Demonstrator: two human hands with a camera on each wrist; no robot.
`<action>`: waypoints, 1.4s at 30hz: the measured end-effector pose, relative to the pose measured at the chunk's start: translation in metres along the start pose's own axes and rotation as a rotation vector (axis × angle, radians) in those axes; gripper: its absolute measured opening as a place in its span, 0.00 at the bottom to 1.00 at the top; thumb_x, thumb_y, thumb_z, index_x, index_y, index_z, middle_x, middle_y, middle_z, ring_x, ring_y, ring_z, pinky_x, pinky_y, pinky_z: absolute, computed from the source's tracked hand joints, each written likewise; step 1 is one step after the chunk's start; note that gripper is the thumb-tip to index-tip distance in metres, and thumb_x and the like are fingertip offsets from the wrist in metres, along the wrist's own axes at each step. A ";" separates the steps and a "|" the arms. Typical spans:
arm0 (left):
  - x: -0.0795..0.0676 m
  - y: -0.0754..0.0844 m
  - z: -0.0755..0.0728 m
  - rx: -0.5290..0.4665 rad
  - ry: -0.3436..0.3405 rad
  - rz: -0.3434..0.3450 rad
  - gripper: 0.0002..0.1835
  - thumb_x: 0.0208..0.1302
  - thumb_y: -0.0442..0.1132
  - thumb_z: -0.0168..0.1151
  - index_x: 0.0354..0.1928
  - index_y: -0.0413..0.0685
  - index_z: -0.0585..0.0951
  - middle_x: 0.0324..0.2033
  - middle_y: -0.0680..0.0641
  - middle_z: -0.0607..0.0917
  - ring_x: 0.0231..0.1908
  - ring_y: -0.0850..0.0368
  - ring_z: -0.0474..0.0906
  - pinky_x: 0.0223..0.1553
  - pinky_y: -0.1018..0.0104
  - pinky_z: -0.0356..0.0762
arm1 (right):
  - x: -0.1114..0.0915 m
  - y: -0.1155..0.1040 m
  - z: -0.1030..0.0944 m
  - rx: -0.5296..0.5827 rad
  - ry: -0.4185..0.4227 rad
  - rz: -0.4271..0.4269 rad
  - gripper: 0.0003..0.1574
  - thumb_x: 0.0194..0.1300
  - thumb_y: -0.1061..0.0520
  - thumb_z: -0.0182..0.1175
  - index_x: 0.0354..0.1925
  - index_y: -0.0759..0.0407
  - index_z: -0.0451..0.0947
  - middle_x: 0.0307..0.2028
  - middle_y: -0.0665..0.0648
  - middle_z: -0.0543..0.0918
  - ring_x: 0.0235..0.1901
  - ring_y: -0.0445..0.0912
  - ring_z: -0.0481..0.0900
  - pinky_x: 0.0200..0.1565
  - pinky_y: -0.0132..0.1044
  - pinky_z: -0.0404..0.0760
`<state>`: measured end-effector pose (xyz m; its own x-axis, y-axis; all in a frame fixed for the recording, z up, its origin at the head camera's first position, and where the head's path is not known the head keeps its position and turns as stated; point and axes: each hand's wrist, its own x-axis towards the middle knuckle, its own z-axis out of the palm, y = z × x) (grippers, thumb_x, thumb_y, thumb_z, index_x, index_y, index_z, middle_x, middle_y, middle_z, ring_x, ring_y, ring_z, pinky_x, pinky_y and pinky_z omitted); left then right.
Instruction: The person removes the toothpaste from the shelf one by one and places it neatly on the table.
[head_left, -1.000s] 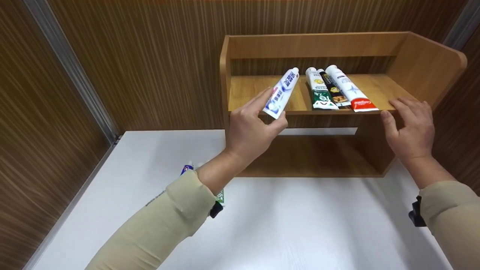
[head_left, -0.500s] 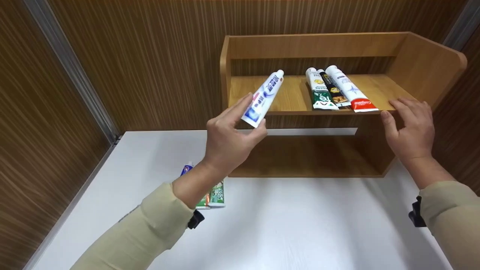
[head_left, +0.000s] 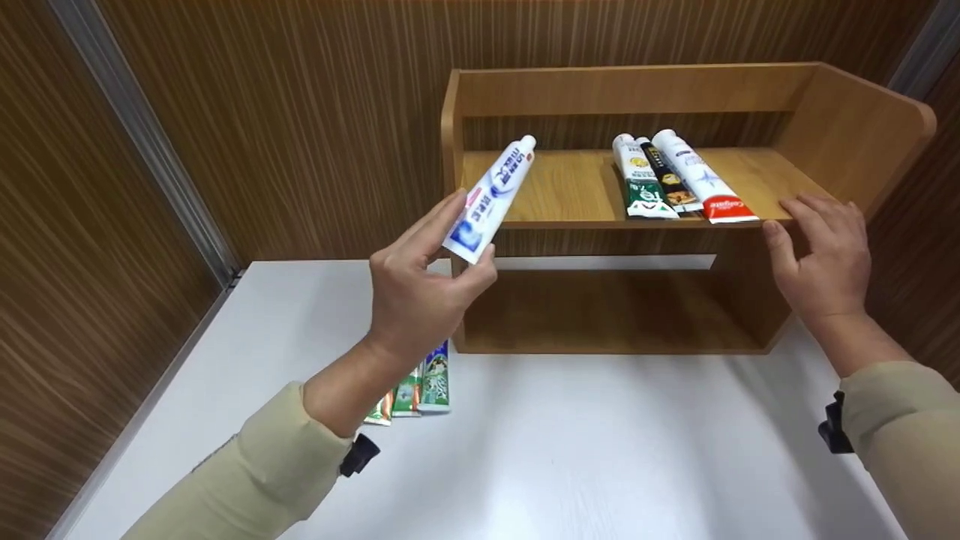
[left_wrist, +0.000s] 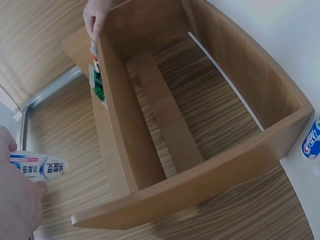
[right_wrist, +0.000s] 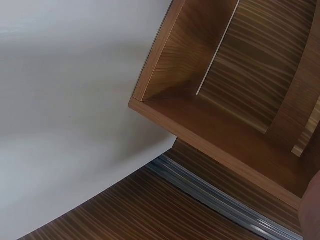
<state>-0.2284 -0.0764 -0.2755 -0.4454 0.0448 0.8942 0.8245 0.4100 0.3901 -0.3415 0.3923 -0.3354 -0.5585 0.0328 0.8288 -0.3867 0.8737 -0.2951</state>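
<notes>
My left hand (head_left: pixel 420 292) pinches the lower end of a white toothpaste tube (head_left: pixel 491 196) with blue lettering, between thumb and fingers. The tube tilts, cap up and to the right, and overlaps the left end of the wooden shelf (head_left: pixel 574 187) in the head view. Fingers of my right hand (head_left: pixel 825 259) rest on the shelf's front edge at the right. Just left of it, on the upper board, lie a white toothpaste tube with a red end (head_left: pixel 701 176), a black tube (head_left: pixel 666 172) and a white-and-green tube (head_left: pixel 641 176).
Several green toothpaste tubes (head_left: pixel 435 382) lie on the white table (head_left: pixel 562 450), partly hidden behind my left forearm. A blue tube (left_wrist: pixel 312 140) shows at the edge of the left wrist view. Wood-grain walls (head_left: pixel 300 135) stand behind and at the sides.
My left hand has moved left with the white tube, away from the tubes on the shelf. More of the tubes on the table now shows. My right hand has stayed put.
</notes>
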 end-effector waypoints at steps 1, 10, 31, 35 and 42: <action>-0.001 0.000 -0.002 0.002 0.000 0.002 0.30 0.59 0.37 0.69 0.64 0.41 0.74 0.61 0.47 0.77 0.55 0.58 0.78 0.42 0.68 0.82 | 0.000 0.000 0.000 -0.001 0.002 -0.002 0.26 0.66 0.47 0.60 0.59 0.56 0.78 0.59 0.61 0.77 0.63 0.57 0.68 0.72 0.45 0.47; -0.008 0.002 -0.023 -0.014 0.052 0.030 0.29 0.57 0.34 0.70 0.62 0.41 0.76 0.59 0.48 0.78 0.56 0.55 0.78 0.47 0.64 0.81 | 0.001 0.000 0.000 0.024 0.030 -0.020 0.26 0.64 0.48 0.62 0.57 0.57 0.80 0.57 0.62 0.78 0.62 0.58 0.69 0.72 0.47 0.48; -0.025 -0.022 -0.081 0.066 0.141 -0.035 0.31 0.53 0.28 0.71 0.61 0.39 0.77 0.58 0.47 0.80 0.56 0.52 0.78 0.50 0.65 0.79 | -0.002 0.001 0.000 -0.012 -0.037 0.038 0.27 0.68 0.45 0.58 0.61 0.54 0.77 0.62 0.59 0.75 0.66 0.53 0.65 0.73 0.43 0.44; -0.031 -0.034 -0.090 0.090 0.135 -0.053 0.30 0.55 0.30 0.70 0.63 0.40 0.75 0.59 0.50 0.79 0.57 0.53 0.78 0.51 0.65 0.77 | -0.002 0.001 0.001 -0.006 -0.028 0.031 0.27 0.68 0.45 0.58 0.60 0.55 0.77 0.61 0.60 0.76 0.65 0.53 0.66 0.73 0.44 0.44; -0.048 -0.052 -0.099 0.155 0.118 -0.113 0.32 0.54 0.30 0.71 0.63 0.44 0.76 0.59 0.50 0.79 0.56 0.53 0.79 0.50 0.68 0.77 | -0.001 0.002 0.001 -0.009 -0.008 0.001 0.27 0.67 0.46 0.59 0.60 0.56 0.78 0.60 0.61 0.77 0.64 0.55 0.67 0.73 0.45 0.46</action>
<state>-0.2155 -0.1906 -0.3173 -0.4802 -0.1124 0.8699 0.7043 0.5417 0.4588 -0.3427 0.3933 -0.3372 -0.5653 0.0300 0.8244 -0.3791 0.8781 -0.2918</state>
